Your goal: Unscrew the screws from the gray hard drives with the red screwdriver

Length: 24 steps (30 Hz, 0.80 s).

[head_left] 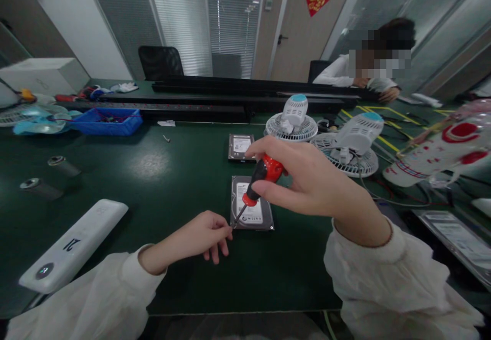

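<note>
My right hand is closed around the red and black handle of a screwdriver, held at a slant. The shaft points down and left to the lower left corner of a hard drive, which lies flat, label up. By that corner is my left hand, thumb and forefinger pinched beside the screwdriver tip. Whatever those fingers may hold is too small to make out. A second hard drive lies just behind the first, partly covered by my right fingers.
On the left are a white power bank, two metal cylinders and a blue tray of small parts. White fans, a patterned tumbler and cables crowd the right. Across the table, a person sits working.
</note>
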Each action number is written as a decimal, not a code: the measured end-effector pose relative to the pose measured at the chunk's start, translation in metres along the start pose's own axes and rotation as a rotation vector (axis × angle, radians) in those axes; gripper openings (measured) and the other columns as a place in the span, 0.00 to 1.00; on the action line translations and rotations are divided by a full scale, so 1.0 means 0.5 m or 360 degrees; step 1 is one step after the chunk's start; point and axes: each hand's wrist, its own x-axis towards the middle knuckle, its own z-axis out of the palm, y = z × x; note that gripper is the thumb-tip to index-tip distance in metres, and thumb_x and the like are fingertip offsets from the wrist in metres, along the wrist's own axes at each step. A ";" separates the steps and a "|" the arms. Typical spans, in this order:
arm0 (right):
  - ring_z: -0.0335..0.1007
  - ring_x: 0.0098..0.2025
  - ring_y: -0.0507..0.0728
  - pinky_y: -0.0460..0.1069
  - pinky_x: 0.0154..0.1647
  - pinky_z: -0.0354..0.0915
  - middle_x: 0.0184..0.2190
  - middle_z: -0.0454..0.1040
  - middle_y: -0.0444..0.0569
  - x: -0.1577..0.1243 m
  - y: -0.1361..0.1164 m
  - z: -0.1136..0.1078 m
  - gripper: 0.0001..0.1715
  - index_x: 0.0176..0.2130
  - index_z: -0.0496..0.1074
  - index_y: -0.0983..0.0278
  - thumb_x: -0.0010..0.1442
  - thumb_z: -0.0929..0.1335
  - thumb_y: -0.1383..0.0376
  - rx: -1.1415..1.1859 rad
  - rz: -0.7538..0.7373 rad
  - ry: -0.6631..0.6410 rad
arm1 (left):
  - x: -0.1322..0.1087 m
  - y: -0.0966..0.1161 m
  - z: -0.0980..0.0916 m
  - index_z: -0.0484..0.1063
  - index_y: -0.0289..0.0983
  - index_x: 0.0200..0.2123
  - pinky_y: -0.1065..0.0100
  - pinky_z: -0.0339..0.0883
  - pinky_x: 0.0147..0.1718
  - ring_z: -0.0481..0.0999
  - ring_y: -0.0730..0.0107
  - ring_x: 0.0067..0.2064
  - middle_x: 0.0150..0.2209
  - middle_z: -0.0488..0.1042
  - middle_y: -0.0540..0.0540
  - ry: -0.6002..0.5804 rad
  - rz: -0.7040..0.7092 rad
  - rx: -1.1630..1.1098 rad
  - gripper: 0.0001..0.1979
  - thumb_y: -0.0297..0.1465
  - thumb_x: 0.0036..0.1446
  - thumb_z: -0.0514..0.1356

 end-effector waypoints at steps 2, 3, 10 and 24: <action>0.70 0.38 0.54 0.49 0.37 0.64 0.46 0.74 0.54 -0.001 0.000 -0.002 0.22 0.53 0.66 0.70 0.64 0.64 0.59 0.0106 -0.0049 -0.0040 | 0.002 -0.002 -0.001 0.71 0.35 0.35 0.75 0.61 0.17 0.76 0.73 0.20 0.26 0.79 0.48 -0.0009 0.0009 -0.0005 0.13 0.40 0.60 0.58; 0.71 0.39 0.54 0.50 0.38 0.65 0.47 0.73 0.54 -0.002 0.000 -0.002 0.21 0.53 0.65 0.70 0.62 0.64 0.62 0.0142 -0.0066 -0.0045 | 0.002 -0.003 -0.001 0.71 0.35 0.34 0.75 0.61 0.17 0.76 0.73 0.20 0.26 0.79 0.48 -0.0011 0.0011 -0.0007 0.13 0.40 0.60 0.58; 0.70 0.32 0.52 0.48 0.33 0.61 0.37 0.75 0.49 0.002 0.001 0.002 0.23 0.51 0.67 0.68 0.67 0.64 0.53 -0.0036 0.0019 -0.0007 | 0.003 -0.008 -0.003 0.71 0.35 0.36 0.75 0.62 0.17 0.76 0.73 0.21 0.27 0.80 0.47 -0.0030 -0.0007 -0.0027 0.13 0.40 0.62 0.57; 0.66 0.29 0.51 0.48 0.28 0.57 0.38 0.74 0.52 0.002 -0.011 -0.001 0.23 0.52 0.67 0.72 0.68 0.60 0.56 -0.0124 -0.0029 0.0012 | -0.004 0.004 -0.002 0.72 0.34 0.35 0.75 0.61 0.16 0.76 0.74 0.20 0.26 0.79 0.48 -0.0016 0.0009 -0.0027 0.13 0.39 0.61 0.58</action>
